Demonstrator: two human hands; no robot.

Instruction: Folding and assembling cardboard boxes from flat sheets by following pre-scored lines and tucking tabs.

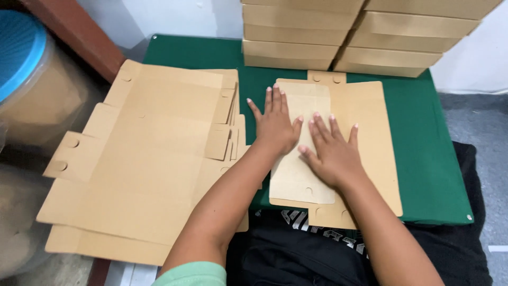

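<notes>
Just left of the hands lies a loose pile of flat box blanks (153, 164), tan card with tabs and round notches, fanned unevenly and overhanging the near edge of the green table (428, 159). Its right edge comes close to the left forearm but does not block the hands. Beyond the fingertips, at the far side of the table, stand two stacks of folded cardboard boxes (360, 37), side by side and touching, just past the far tab of the sheet under the hands. Far to the left, off the table, sits a clear tub with a blue lid (21, 69).

The cardboard sheet (370, 132) under the hands is the same tan card, lying flat on the green cloth in front of the person, its near tabs reaching over the table edge toward the lap. One paler panel (301, 180) is folded over onto it and lies down its left half, under both palms.

The left hand (275, 127) rests flat, palm down, fingers straight and slightly spread, pointing away from the body. The right hand (332, 151) lies just beside it, a little nearer the body, also flat with fingers spread, its thumb near the left wrist. Neither hand grasps anything; both are unclenched and press down on the folded panel.
</notes>
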